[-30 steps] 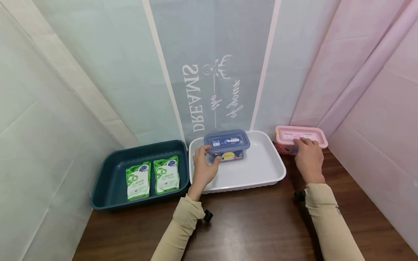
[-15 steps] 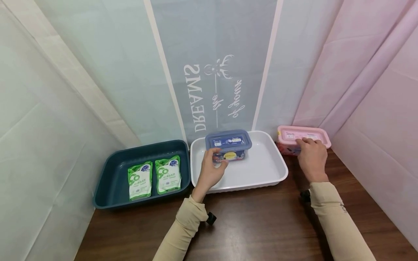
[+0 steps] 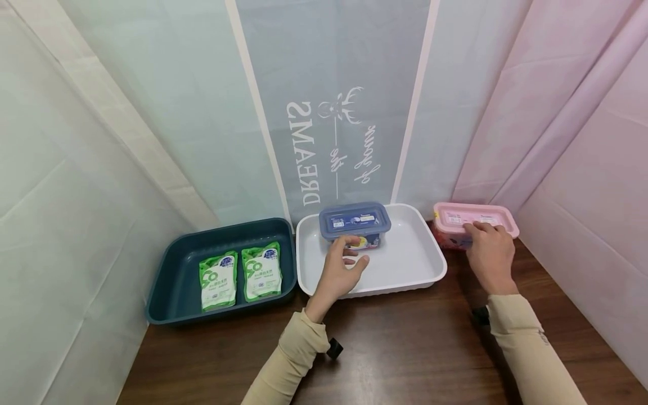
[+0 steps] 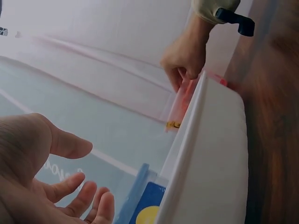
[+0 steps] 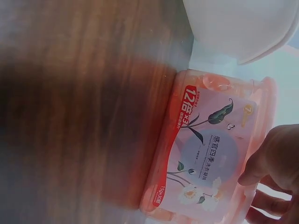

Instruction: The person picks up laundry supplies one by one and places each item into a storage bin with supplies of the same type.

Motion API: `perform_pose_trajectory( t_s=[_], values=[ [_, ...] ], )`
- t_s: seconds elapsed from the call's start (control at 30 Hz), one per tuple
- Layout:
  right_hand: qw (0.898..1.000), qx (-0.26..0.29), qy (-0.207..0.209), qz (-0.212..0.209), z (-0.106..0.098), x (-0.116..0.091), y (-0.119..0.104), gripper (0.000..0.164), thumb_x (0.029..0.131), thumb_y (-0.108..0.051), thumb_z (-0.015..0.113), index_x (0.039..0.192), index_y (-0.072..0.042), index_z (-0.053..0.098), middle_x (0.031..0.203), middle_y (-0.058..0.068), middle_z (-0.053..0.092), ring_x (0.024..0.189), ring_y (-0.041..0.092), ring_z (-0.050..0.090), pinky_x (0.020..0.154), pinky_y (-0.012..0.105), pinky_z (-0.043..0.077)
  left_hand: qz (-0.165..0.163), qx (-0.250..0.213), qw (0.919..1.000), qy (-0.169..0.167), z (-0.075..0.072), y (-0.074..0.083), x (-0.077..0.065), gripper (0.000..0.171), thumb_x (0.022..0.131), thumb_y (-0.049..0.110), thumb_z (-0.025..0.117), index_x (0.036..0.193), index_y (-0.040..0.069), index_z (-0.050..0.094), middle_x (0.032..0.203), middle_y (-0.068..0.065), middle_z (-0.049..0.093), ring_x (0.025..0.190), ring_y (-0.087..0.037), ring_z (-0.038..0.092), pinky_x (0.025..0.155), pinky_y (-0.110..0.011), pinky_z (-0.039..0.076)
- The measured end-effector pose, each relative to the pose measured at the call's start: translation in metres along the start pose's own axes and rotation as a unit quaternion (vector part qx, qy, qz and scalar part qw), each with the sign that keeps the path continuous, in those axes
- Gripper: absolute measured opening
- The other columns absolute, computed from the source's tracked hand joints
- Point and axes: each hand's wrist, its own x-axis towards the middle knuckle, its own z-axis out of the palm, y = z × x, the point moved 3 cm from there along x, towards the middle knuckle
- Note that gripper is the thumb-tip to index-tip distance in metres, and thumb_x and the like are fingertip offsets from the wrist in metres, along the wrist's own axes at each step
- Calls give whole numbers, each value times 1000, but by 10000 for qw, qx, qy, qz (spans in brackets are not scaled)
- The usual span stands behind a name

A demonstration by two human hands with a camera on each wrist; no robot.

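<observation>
In the head view my left hand (image 3: 341, 273) hovers over the front part of the white tray (image 3: 405, 275), fingers loosely bent and thumb apart, holding nothing. Just beyond it a blue-lidded box of laundry pods (image 3: 354, 220) stands inside that tray, its front partly hidden by my fingers. To the right of the tray, my right hand (image 3: 491, 256) grips a pink-lidded box of laundry pods (image 3: 448, 239) by its lid edge. The right wrist view shows the thumb against this box's front, near the lid, and the fingers over the lid (image 5: 266, 107).
A dark teal tray (image 3: 174, 281) sits left of the white one. Two green-and-white pouches (image 3: 217, 284) lie flat in it. Cloth walls rise behind and at both sides, close to the pink-lidded box. Brown wooden tabletop (image 3: 395, 349) stretches in front.
My left hand has come off the blue-lidded box and moved right and toward me. The pink-lidded box has shifted slightly right and nearer, together with my right hand.
</observation>
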Motion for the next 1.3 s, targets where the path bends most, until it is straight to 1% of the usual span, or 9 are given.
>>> perform_pose_trajectory(
  t_s=[0.07, 0.2, 0.33, 0.43, 0.57, 0.7, 0.9, 1.07, 1.3],
  values=[
    [10000, 8, -3, 17, -3, -4, 1, 42, 78, 6, 60, 116, 2, 77, 119, 31, 73, 97, 57, 62, 81, 67, 51, 15, -131, 9999, -60, 4, 2, -2, 40, 98, 5, 72, 135, -3, 60, 136, -22, 61, 118, -45, 66, 97, -53, 60],
    [9999, 42, 143, -22, -11, -13, 1, 41, 78, 5, 57, 114, 2, 78, 117, 31, 73, 95, 57, 62, 78, 68, 51, -26, -264, 9994, -244, 12, 2, -7, 40, 98, 5, 73, 136, -2, 60, 137, -21, 62, 117, -42, 68, 97, -44, 61],
    [9995, 54, 292, -66, -18, -22, 2, 40, 80, 5, 55, 113, 1, 78, 116, 30, 74, 93, 57, 61, 75, 68, 51, -129, -359, 9984, -411, 20, 2, -11, 40, 99, 7, 72, 136, -2, 60, 137, -19, 64, 118, -40, 68, 98, -40, 61],
    [9991, 60, 401, -144, -23, -28, 1, 39, 81, 4, 55, 112, 1, 79, 114, 30, 74, 91, 57, 61, 72, 68, 51, -247, -530, 9969, -533, 25, 3, -13, 38, 99, 7, 73, 134, -1, 61, 135, -16, 65, 114, -34, 70, 97, -37, 61],
    [9984, 42, 511, -239, -29, -38, 0, 39, 81, 4, 56, 112, 0, 79, 114, 29, 75, 89, 57, 61, 70, 68, 51, -407, -869, 9922, -789, 33, 7, -18, 36, 98, 6, 74, 131, 3, 63, 130, -14, 67, 108, -24, 71, 93, -31, 60],
    [9981, 86, 556, -245, -35, -48, -2, 39, 79, 4, 57, 111, 1, 79, 114, 29, 75, 89, 56, 61, 71, 66, 50, -498, -970, 9883, -1069, 41, 10, -23, 35, 98, 7, 75, 131, 6, 64, 130, -11, 67, 106, -16, 70, 93, -26, 59],
    [9970, 209, 655, -357, -44, -61, -5, 38, 79, 3, 56, 110, 1, 79, 112, 28, 75, 89, 55, 61, 72, 63, 49, -519, -1118, 9829, -1364, 51, 10, -30, 34, 99, 6, 73, 131, 5, 64, 130, -10, 66, 106, -14, 71, 93, -23, 58],
    [9970, 337, 638, -280, -50, -73, -8, 37, 80, 1, 55, 110, 1, 78, 113, 27, 75, 92, 53, 61, 75, 63, 48, -494, -1247, 9784, -1573, 57, 9, -35, 33, 100, 4, 71, 132, 4, 62, 130, -10, 65, 106, -11, 70, 92, -22, 59],
    [9963, 221, 772, -296, -59, -83, -14, 40, 81, -1, 53, 110, -2, 79, 113, 25, 76, 93, 53, 61, 72, 64, 46, -413, -1086, 9779, -1736, 63, 7, -41, 34, 101, 8, 72, 133, 6, 62, 134, -18, 64, 104, -3, 68, 92, -21, 59]
  ],
)
